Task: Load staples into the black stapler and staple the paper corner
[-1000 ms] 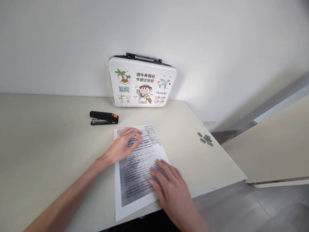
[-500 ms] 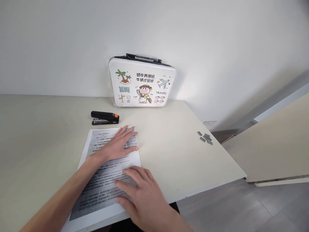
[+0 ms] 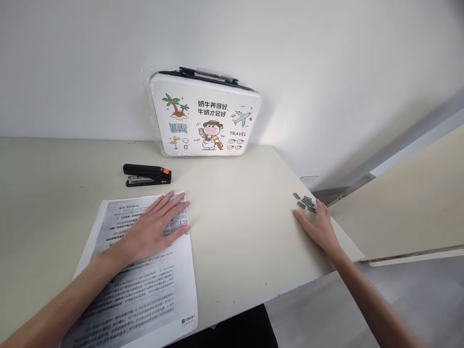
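My left hand (image 3: 159, 224) lies flat on the printed paper (image 3: 152, 295), fingers spread over its upper right part. Beyond the paper's top edge rests a black stapler (image 3: 147, 175) with an orange patch, its jaw gaping to the left. Over at the table's right side, my right hand (image 3: 319, 224) has its thumb and fingers apart around the near side of several grey staple strips (image 3: 304, 202). Whether a fingertip touches a strip I cannot tell. Nothing shows in its grasp.
A white case (image 3: 206, 116) with cartoon prints and a black handle leans against the wall at the back of the table (image 3: 239, 232). The table's right edge runs just past the staple strips. A pale wooden panel (image 3: 406, 193) stands beyond it.
My right hand has left the paper and moved right to the staple strips. My left hand stays flat on the paper. The view has shifted slightly.
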A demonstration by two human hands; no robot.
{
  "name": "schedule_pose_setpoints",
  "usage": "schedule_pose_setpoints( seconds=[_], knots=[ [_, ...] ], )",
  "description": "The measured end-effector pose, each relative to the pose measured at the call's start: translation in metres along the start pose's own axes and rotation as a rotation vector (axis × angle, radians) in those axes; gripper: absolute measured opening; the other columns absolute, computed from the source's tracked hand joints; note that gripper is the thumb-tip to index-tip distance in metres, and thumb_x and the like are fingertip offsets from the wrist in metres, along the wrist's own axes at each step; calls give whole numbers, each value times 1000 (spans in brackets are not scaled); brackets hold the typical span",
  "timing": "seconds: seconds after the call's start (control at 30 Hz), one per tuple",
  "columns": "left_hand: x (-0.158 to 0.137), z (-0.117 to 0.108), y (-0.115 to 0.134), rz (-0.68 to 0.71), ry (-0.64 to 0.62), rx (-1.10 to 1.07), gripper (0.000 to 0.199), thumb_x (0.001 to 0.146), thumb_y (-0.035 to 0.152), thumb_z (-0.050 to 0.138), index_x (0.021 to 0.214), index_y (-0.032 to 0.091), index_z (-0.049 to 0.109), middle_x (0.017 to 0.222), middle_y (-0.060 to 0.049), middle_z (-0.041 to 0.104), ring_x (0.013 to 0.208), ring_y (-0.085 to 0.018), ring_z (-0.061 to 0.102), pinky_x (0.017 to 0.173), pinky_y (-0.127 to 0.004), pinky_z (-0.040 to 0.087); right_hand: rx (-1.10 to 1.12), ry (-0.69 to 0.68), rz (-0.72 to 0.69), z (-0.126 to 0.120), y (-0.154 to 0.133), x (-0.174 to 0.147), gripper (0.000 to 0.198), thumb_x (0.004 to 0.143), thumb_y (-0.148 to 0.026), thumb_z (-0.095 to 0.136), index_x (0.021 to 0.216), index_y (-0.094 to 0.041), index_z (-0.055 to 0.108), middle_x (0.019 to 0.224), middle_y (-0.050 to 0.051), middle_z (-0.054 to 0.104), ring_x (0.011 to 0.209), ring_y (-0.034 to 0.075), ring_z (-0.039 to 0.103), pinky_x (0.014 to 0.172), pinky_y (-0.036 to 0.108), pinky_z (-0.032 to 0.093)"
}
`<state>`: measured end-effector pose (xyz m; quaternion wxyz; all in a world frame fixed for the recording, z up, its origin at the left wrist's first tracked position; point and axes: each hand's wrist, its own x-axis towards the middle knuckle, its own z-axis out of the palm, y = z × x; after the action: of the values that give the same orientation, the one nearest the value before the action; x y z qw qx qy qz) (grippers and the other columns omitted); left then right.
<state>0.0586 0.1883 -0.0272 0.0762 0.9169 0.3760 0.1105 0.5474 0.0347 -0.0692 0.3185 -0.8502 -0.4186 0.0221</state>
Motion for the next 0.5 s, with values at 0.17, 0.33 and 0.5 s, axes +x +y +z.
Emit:
schedule_pose_setpoints(
  seconds=[0.17,0.33,0.5],
  knots=[
    [0,2,5,8,30,-17,70,104,71,41,159,29,49,173,1,34,163,-29,21,135,-49,18,-13,7,-21,33,-17,51,97,86,-72,60,156,-6,44,159,28,48,151,40,42,124,54,34],
    [-1,6,5,32,51,-65,67,104,68,45,157,29,51,172,0,35,163,-30,21,134,-50,19,26,-22,-202,80,-57,77,75,92,-64,52,143,-10,60,150,26,58,142,37,52,118,54,41],
    [0,6,10,51,62,-113,64,104,66,48,156,29,53,172,0,36,163,-31,23,134,-51,20,140,-115,-457,130,-129,76,59,96,-56,49,131,-12,67,146,24,61,139,34,55,121,54,40]
  ],
)
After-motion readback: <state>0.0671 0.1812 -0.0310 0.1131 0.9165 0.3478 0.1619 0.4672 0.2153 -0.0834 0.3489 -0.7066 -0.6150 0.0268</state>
